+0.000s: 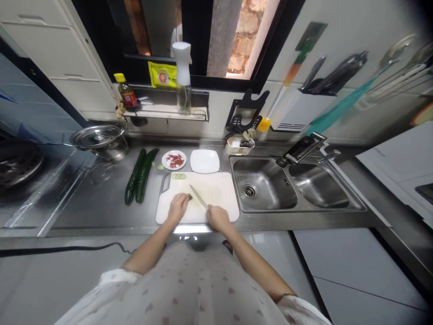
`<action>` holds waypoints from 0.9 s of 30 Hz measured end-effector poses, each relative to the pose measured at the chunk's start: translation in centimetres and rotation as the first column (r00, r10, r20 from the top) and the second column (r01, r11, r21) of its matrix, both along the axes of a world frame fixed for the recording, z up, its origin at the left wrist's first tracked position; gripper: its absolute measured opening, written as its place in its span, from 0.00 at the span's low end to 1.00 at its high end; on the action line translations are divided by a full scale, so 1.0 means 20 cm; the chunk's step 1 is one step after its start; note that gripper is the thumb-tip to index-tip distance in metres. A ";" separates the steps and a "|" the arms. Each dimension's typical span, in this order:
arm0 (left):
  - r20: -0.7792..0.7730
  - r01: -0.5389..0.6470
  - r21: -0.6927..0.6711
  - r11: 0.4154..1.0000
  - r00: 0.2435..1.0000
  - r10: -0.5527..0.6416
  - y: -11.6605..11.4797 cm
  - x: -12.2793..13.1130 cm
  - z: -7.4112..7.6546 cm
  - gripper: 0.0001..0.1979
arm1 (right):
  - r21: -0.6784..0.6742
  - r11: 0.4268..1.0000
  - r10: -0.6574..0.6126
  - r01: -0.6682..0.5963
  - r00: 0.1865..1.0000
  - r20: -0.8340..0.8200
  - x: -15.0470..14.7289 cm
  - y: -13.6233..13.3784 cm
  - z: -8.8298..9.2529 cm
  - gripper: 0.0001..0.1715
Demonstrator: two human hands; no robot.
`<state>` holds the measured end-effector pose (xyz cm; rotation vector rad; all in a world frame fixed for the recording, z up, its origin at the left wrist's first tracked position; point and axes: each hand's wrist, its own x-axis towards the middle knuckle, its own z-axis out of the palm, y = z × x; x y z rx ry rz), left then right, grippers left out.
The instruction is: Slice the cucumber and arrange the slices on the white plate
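A white cutting board (pixel 216 212) lies on the counter in front of me. My right hand (pixel 218 218) grips a kitchen knife (pixel 199 197), its blade pointing up and to the left over the board. On the board's left half, my left hand (pixel 178 206) is closed on a small dark green piece of cucumber (pixel 190 197), mostly hidden by the fingers. The blade and the piece are a little apart. Several thin cucumber slices (pixel 179 176) lie in a row near the board's top left corner. Two whole cucumbers (pixel 144 176) rest side by side left of the board.
Behind the board stand a white plate of chopped red bits (pixel 174 160) and a square white plate (pixel 204 161). A lidded steel pot (pixel 101 140) is at the back left. The double sink (pixel 264 185) adjoins the board on the right. A bottle shelf (pixel 165 113) hangs above.
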<state>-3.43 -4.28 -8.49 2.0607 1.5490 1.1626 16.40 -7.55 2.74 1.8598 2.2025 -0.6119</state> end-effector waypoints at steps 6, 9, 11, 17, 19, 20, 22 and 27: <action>0.036 -0.025 0.000 1.000 0.999 0.025 -0.01 0.01 0.01 0.11 | 0.038 0.999 -0.002 0.001 1.000 0.018 0.02 -0.01 0.00 0.18; 0.040 -0.035 -0.013 0.999 0.999 0.035 -0.01 0.00 0.02 0.11 | 0.016 1.000 0.002 -0.002 1.000 0.022 0.02 -0.02 -0.01 0.19; 0.043 -0.043 -0.019 0.999 0.998 0.044 -0.01 0.00 0.02 0.11 | -0.005 1.000 0.004 -0.004 1.000 0.025 0.01 -0.02 -0.01 0.19; 0.041 -0.027 0.008 1.000 0.999 0.027 -0.01 0.01 0.03 0.11 | 0.000 1.000 -0.001 0.001 0.999 0.051 -0.01 0.00 0.01 0.18; 0.046 -0.023 0.013 1.000 0.999 0.023 -0.02 0.01 0.04 0.11 | -0.003 1.000 -0.016 0.017 0.998 0.061 -0.02 0.00 0.02 0.18; 0.053 -0.033 0.015 0.999 0.998 0.033 -0.02 0.01 0.04 0.11 | -0.004 1.000 -0.025 0.025 0.998 0.066 -0.02 0.01 0.02 0.17; 0.072 -0.072 0.017 0.997 0.995 0.071 -0.02 0.01 0.05 0.11 | 0.002 0.999 -0.035 0.035 0.997 0.071 -0.02 0.01 0.03 0.17; 0.131 -0.178 -0.021 0.984 0.975 0.179 -0.02 -0.01 0.06 0.12 | 0.030 0.998 -0.057 0.055 0.997 0.059 -0.01 0.02 0.03 0.17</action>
